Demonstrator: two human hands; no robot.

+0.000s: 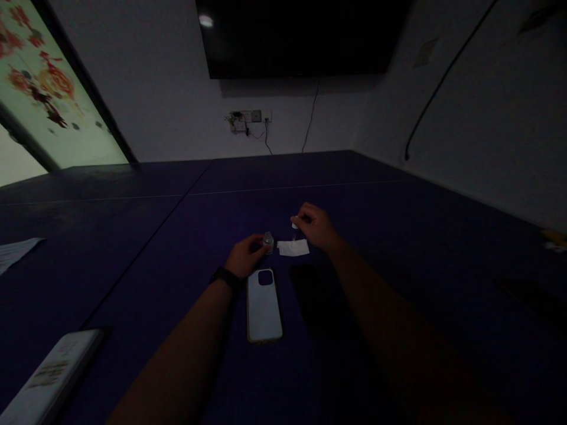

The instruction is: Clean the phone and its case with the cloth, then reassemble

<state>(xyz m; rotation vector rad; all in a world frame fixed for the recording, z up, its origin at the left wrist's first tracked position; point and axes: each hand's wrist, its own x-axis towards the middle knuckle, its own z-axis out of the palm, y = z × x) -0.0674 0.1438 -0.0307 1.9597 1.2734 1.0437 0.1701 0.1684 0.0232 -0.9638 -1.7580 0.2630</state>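
My left hand [245, 255], with a dark band on its wrist, is closed around a small clear bottle [268, 243] standing on the blue surface. Fingers pinched, my right hand [315, 224] grips a small white cap [295, 225] with a thin clear stem below it. Under that stem lies a piece of white paper or tissue [294, 248], just right of the bottle. A pale phone case [264, 307] with a dark camera cutout lies nearer me, below my left hand. Beside it is a dark flat phone-shaped object [305, 289], hard to make out in the dim light.
A white box [53, 375] with dark print sits at the near left. Paper sheets [18, 252] lie at the left edge. Across the blue tabletop [248, 203] run seams. Beyond it, a wall carries a screen [296, 35], sockets [250, 117] and hanging cables.
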